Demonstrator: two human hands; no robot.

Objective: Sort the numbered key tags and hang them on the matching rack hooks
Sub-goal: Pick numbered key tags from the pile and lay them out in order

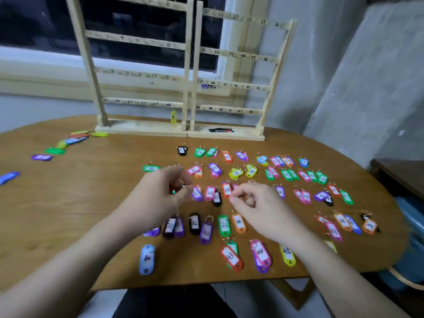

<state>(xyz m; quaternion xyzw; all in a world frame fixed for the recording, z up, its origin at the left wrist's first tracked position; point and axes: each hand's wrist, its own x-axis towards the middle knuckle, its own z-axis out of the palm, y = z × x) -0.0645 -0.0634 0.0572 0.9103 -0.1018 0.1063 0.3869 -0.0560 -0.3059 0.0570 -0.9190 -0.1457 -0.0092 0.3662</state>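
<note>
1. Tags (229, 258) lie in rows mid-frame; racks (146, 131) stand above.
2. Left hand (160, 193) pinches something small, seemingly a ring; right hand (250, 203) is curled, contents unclear.
3. Light, stiff, slick plastic: best taken by the ring.

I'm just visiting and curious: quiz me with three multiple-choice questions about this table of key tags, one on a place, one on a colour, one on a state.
1. Where does the yellow tag hang?
A. left rack, bottom bar
B. right rack, top bar
C. on the window

2. What colour is the tag marked 43?
A. black
B. red
C. blue

3. How are the fingers of the right hand?
A. flat on the table
B. straight and spread wide
C. curled

Answers: 1 A, it dangles under the lowest bar of the left rack. 2 B, red frame around its white label. 3 C, fingertips bent in above the tags.
</note>
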